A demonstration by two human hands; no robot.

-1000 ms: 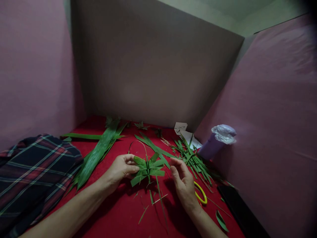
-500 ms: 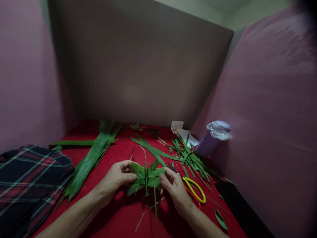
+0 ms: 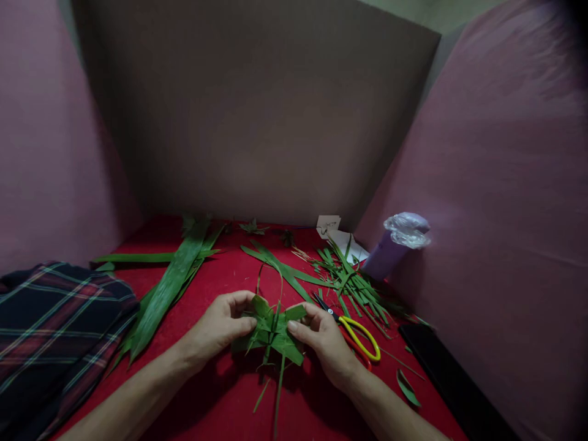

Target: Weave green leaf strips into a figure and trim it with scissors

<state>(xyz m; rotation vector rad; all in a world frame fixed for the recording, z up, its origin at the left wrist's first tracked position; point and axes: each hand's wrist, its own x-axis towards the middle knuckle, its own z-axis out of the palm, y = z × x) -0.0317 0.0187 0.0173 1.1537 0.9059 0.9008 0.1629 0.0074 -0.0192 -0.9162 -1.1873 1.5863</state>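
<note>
Between both hands is a green woven leaf piece (image 3: 272,334), with flat leaf flaps spread out like wings and thin strands curling from its top and hanging below. My left hand (image 3: 229,324) pinches its left flaps between thumb and fingers. My right hand (image 3: 319,334) grips the right flaps, thumb on top. Just right of my right hand lie scissors (image 3: 361,337) with one yellow and one red handle, partly hidden behind that hand. A loose leaf sliver (image 3: 261,396) lies below the piece.
Long broad leaves (image 3: 169,285) lie at the left beside plaid cloth (image 3: 59,337). Cut leaf strips (image 3: 356,282) are heaped at the right, near white paper (image 3: 344,244) and a purple roll in plastic (image 3: 390,245). A black flat object (image 3: 445,367) borders the red surface (image 3: 220,392).
The leaf piece has tilted and its flaps have shifted in my hands. My right thumb has moved inward, nearer the centre. The view has shifted slightly.
</note>
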